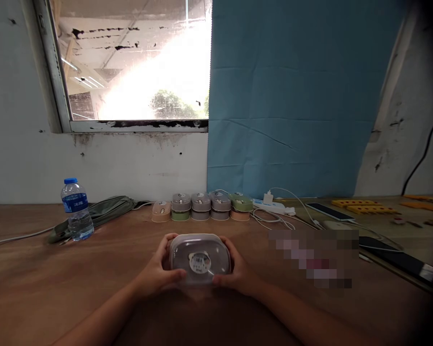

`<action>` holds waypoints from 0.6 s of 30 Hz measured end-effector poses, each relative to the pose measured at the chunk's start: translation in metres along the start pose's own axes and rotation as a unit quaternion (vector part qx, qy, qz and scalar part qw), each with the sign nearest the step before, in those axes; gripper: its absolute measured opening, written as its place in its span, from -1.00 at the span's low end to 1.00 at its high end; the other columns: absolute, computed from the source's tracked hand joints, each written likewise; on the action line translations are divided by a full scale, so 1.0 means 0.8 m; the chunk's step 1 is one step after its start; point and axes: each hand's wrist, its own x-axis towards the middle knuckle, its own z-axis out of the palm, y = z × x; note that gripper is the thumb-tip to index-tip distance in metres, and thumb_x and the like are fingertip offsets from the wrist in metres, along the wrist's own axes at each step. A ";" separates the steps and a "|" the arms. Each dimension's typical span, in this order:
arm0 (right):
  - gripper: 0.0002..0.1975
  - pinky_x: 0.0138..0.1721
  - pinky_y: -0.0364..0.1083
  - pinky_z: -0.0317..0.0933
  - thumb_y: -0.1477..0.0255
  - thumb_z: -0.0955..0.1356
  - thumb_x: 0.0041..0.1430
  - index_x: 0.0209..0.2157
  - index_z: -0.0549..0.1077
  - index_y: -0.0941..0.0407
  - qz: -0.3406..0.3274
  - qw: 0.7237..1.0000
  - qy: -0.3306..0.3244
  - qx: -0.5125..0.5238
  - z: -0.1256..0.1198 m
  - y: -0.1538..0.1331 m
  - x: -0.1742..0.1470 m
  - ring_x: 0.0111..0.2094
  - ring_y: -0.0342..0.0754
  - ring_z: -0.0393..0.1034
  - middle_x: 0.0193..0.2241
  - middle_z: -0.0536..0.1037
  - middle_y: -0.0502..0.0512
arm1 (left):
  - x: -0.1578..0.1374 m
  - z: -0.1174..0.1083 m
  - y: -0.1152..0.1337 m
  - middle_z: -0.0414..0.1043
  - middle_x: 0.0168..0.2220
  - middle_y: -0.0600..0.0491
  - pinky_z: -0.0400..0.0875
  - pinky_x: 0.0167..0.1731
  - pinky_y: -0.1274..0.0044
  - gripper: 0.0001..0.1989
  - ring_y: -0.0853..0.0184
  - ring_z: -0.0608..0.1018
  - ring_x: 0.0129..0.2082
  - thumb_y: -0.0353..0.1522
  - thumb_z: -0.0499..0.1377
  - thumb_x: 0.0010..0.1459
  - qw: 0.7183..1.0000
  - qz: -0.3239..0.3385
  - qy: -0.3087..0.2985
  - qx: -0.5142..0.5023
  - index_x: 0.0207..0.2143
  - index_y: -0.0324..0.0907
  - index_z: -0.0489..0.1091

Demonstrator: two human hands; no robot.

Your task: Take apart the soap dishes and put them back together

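Between both hands I hold a greyish lidded plastic box (pixel 220 257) with rounded corners, a translucent top and a round printed sticker. The top is tilted toward me. My left hand (pixel 161 266) grips its left end, thumb along the near edge and fingers around the far side. On the right end, my right hand (pixel 240 271) grips the same way, with its thumb on the near edge. Fingers behind the box are partly hidden. Beyond it, similar boxes in grey (pixel 200 202), green (pixel 241 201) and peach (pixel 161 211) stand in a row, most stacked in twos.
A water bottle (pixel 75 211) stands at the left beside a grey-green cloth item (pixel 108 214). At the right lie a power strip (pixel 270 205) with white cables, a phone (pixel 330 211), a black device (pixel 400 259) and yellow parts (pixel 364 206). One patch of the table is pixelated.
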 end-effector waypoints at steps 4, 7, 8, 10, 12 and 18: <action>-0.37 -0.03 -0.02 0.14 0.29 0.44 -0.17 -0.05 0.13 0.03 0.058 0.992 0.062 0.088 0.007 -0.001 0.006 -0.03 0.03 0.22 -0.05 0.30 0.11 | 0.009 0.010 -0.004 0.23 -0.05 -0.09 0.41 -0.41 0.38 -0.48 0.18 0.46 -0.24 -0.31 0.15 0.01 0.984 -0.115 0.052 -0.127 -0.01 -0.06 -0.02; -0.56 -0.34 -0.08 0.32 0.26 0.37 -0.06 -0.12 0.23 0.06 0.146 0.978 0.050 0.142 0.012 -0.001 0.009 -0.18 0.01 0.34 -0.14 0.37 0.11 | 0.012 0.011 -0.010 0.29 -0.08 -0.12 0.42 -0.51 0.42 -0.52 0.19 0.50 -0.33 -0.26 0.10 0.04 0.966 -0.178 0.052 -0.182 0.00 -0.12 0.03; -0.58 -0.48 -0.11 0.33 0.26 0.36 -0.04 -0.13 0.23 0.06 0.175 0.971 0.047 0.156 0.012 0.000 0.011 -0.27 0.00 0.37 -0.16 0.39 0.12 | 0.012 0.010 -0.011 0.32 -0.10 -0.13 0.42 -0.51 0.43 -0.52 0.21 0.50 -0.34 -0.25 0.09 0.04 0.960 -0.198 0.052 -0.193 0.01 -0.15 0.05; -0.58 -0.64 -0.15 0.29 0.26 0.35 -0.04 -0.13 0.23 0.08 0.213 0.960 0.050 0.174 0.013 0.001 0.012 -0.40 -0.05 0.39 -0.21 0.40 0.13 | 0.013 0.008 -0.014 0.36 -0.13 -0.12 0.42 -0.49 0.45 -0.50 0.22 0.51 -0.34 -0.24 0.09 0.04 0.950 -0.227 0.052 -0.208 0.02 -0.19 0.07; -0.58 -0.67 -0.16 0.30 0.27 0.36 -0.04 -0.15 0.24 0.10 0.227 0.955 0.052 0.182 0.012 0.002 0.014 -0.45 -0.09 0.38 -0.24 0.41 0.13 | 0.014 0.006 -0.014 0.38 -0.14 -0.12 0.42 -0.47 0.47 -0.50 0.22 0.51 -0.33 -0.24 0.08 0.03 0.946 -0.238 0.048 -0.213 0.02 -0.21 0.09; -0.60 -0.68 -0.12 0.36 0.27 0.35 -0.03 -0.15 0.23 0.09 0.252 0.951 0.049 0.174 0.009 0.002 0.014 -0.45 -0.08 0.38 -0.27 0.38 0.13 | 0.015 0.006 -0.013 0.41 -0.18 -0.14 0.41 -0.49 0.48 -0.51 0.23 0.51 -0.35 -0.26 0.06 0.04 0.948 -0.236 0.035 -0.209 0.02 -0.25 0.12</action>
